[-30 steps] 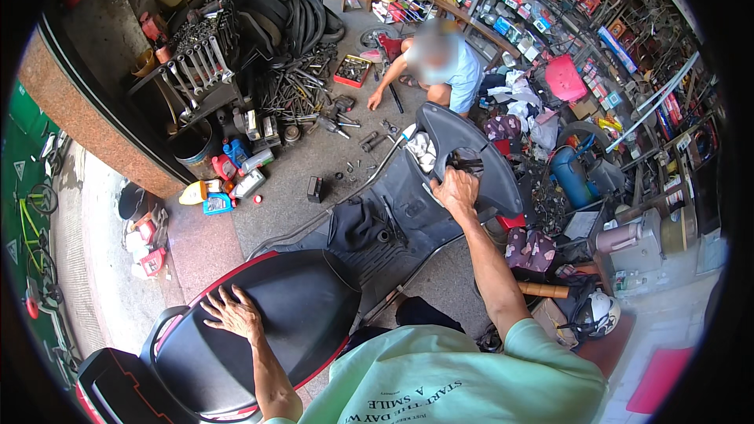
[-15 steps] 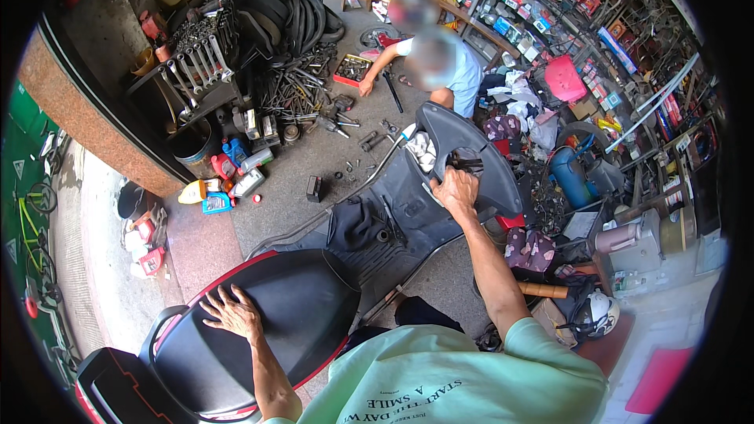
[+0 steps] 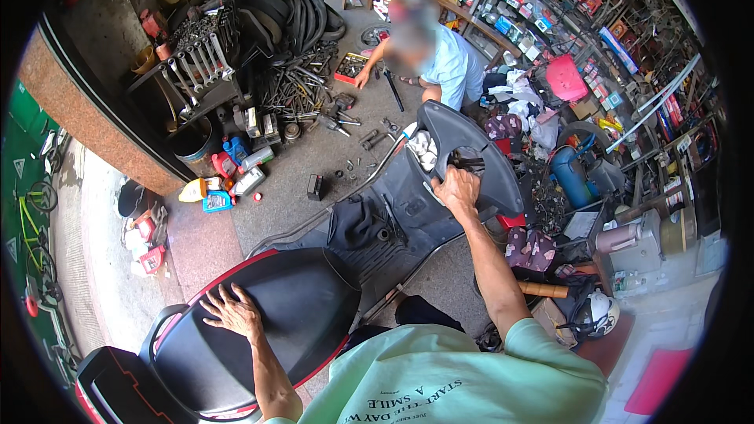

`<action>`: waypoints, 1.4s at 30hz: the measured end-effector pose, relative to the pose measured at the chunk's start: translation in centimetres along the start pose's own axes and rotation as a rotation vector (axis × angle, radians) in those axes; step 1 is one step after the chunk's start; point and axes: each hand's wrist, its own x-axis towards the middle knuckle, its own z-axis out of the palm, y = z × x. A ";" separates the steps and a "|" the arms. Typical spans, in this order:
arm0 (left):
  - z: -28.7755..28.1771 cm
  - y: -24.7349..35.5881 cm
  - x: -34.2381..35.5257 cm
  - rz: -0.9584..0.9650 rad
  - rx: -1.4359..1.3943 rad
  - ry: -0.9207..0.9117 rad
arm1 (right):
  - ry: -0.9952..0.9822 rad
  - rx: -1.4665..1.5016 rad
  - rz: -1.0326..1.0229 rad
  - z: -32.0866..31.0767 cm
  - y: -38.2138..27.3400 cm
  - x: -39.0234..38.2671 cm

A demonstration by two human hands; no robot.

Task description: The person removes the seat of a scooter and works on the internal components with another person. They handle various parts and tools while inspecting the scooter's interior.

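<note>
Scooter [image 3: 393, 228] lies across the middle of the shop floor, nose toward one o'clock. Right hand [image 3: 458, 188] is up at the front panel [image 3: 471, 141], fingers curled around the wires or small part there; exactly what, I cannot tell. Left hand [image 3: 232, 312] rests flat on the black seat [image 3: 290, 314] at seven o'clock, fingers spread, gripping nothing. Oil bottles [image 3: 228, 177] stand at ten o'clock. Another person [image 3: 444, 63] crouches at twelve o'clock among scattered tools [image 3: 306, 86].
</note>
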 end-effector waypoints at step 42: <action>1.0 8.8 -2.0 0.386 -0.119 -0.307 | -0.001 0.217 -0.183 0.4 1.1 -0.2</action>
